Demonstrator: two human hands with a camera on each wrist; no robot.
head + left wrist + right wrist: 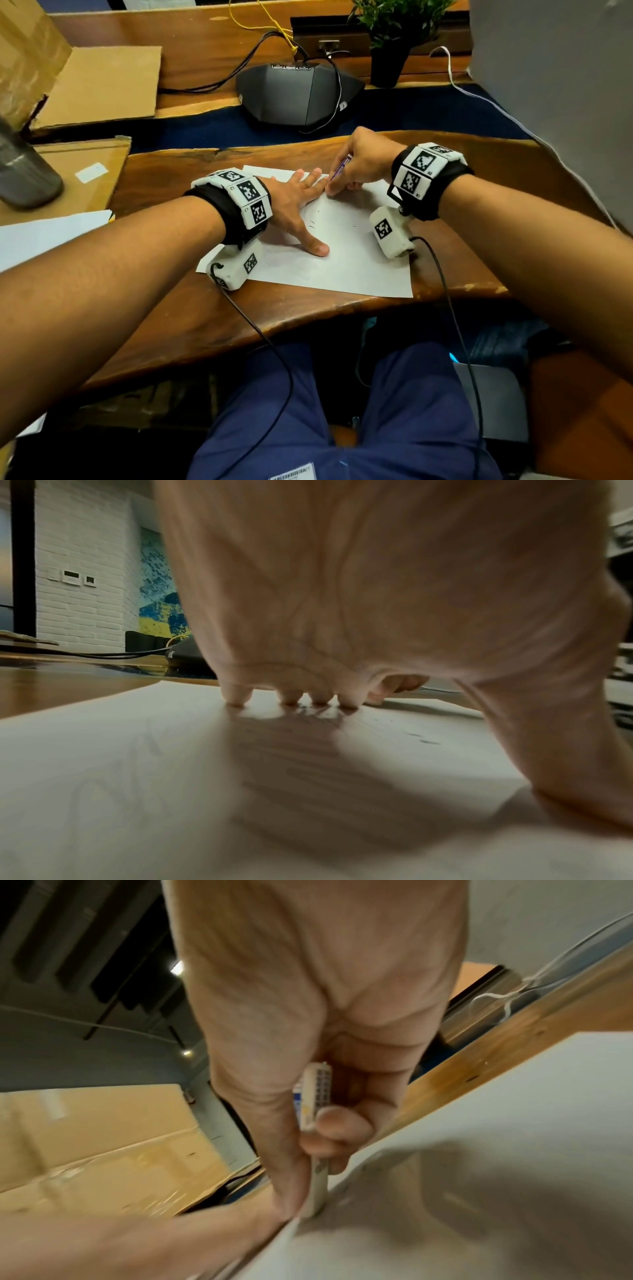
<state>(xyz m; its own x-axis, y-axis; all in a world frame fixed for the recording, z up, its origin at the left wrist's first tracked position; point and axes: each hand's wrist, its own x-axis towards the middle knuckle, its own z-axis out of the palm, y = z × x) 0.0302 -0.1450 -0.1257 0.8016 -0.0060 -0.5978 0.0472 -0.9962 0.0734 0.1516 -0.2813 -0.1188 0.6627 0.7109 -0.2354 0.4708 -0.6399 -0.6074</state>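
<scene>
Fingers point(308, 180) splayed flat, the left hand point(294, 202) pins the paper point(342, 270) while the right hand point(363, 161) grips the pen point(340, 168), tip at one o'clock off the palm beside a fingertip, and any palm lift could let the paper skid, spoiling the tracing.

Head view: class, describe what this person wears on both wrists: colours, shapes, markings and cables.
Each wrist carries a black fabric band, left band, right band, ringed with white square blocks bearing black-and-white square codes. Under each hangs a rounded white box, left box, right box, also coded. A thin black cable runs from each, left cable, right cable, towards the lap. No sleeves or gloves.
</scene>
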